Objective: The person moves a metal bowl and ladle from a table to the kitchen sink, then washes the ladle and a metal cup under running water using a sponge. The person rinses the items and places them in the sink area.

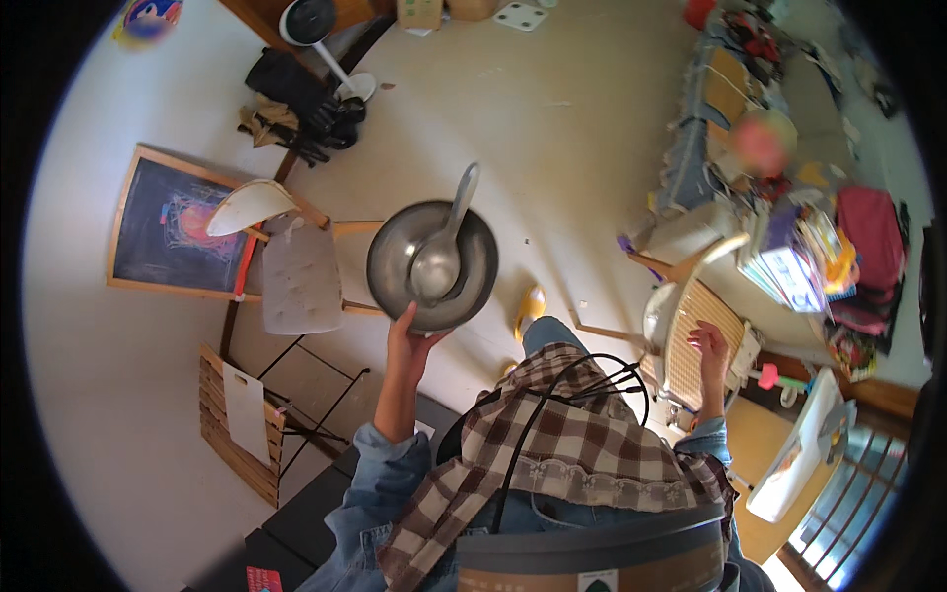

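Note:
My left hand (409,351) grips a stainless steel bowl (476,277) from its near side, thumb over the rim and fingers underneath. Inside the bowl lies a large metal serving spoon (436,265), its handle leaning out past the far rim. Nothing is in my right hand (710,348), which hangs out to the right with fingers loosely bent and apart. From this view it overlaps a chair with a woven seat (699,333); whether it touches the chair cannot be told. A checked apron (570,436) covers my front, and black cables (529,433) run across it.
At left are a cushioned chair (302,274), a chalkboard (174,222) and a folding slatted chair (214,436). Black boots (285,81) stand near the wall beside a white stand (333,63). Books (788,266) and piled cloth items line the right side. A yellow slipper (529,307) shows below.

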A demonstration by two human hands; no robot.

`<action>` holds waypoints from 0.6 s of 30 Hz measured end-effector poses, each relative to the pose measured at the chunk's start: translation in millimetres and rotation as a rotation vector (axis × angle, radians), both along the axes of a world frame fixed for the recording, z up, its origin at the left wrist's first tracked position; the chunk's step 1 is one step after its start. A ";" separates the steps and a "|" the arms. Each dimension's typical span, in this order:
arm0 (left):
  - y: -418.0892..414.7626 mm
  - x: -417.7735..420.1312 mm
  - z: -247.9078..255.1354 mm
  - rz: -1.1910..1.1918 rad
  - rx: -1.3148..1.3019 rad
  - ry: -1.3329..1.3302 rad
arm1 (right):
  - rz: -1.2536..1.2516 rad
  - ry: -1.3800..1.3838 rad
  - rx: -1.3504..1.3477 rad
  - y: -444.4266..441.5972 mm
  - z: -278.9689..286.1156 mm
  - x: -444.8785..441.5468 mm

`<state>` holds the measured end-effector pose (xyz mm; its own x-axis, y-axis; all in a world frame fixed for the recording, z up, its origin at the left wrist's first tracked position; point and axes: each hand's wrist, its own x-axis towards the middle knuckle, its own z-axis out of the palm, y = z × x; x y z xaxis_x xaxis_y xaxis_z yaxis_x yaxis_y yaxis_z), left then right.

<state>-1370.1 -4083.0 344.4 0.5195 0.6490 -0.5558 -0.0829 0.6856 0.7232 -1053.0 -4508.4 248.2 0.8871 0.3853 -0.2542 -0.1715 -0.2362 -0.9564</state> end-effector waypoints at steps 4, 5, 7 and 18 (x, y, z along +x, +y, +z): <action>92.7 57.0 -9.0 0.052 0.031 -0.055 | -0.006 -0.027 -0.027 59.1 -42.6 60.8; 109.9 69.7 -9.5 0.048 0.068 -0.095 | -0.002 0.036 -0.018 75.5 -53.0 77.8; 154.8 86.0 0.6 0.056 0.102 -0.022 | -0.027 0.147 0.024 131.3 -82.5 90.2; 342.6 264.4 -54.0 0.051 -0.033 -0.037 | 0.306 0.182 0.073 465.1 -96.4 339.0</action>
<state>-1105.7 -3740.4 290.4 0.5065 0.6569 -0.5585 -0.1450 0.7034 0.6958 -714.1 -4043.3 151.9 0.6709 0.6487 -0.3594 -0.2725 -0.2351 -0.9330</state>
